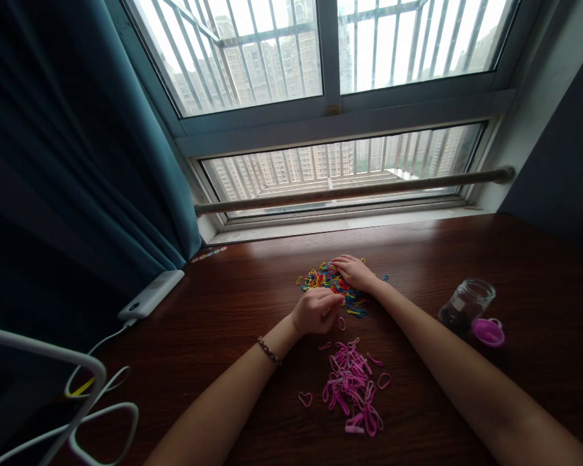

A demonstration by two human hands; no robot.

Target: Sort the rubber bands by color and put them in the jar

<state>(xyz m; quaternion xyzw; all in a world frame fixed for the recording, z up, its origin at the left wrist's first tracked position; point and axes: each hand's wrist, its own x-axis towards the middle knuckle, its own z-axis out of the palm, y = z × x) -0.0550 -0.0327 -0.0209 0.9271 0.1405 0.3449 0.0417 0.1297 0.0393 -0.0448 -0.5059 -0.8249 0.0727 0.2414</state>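
- Power bank [153,294] was set left.
- At right, jar [472,299] was set beside lid [488,332], contents unclear.
- Mixed loops [322,277], beyond pink loops [348,377], were partly covered by flattened right hand [354,272]; left hand [317,310] was curled, hold unclear.

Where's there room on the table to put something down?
The table is bare between the white device and the bracelet, and between the glass jar and the windowsill. It's crowded around the left hand and right hand, where colourful loops lie, at the pink loops, and where the pink lid sits beside the jar.
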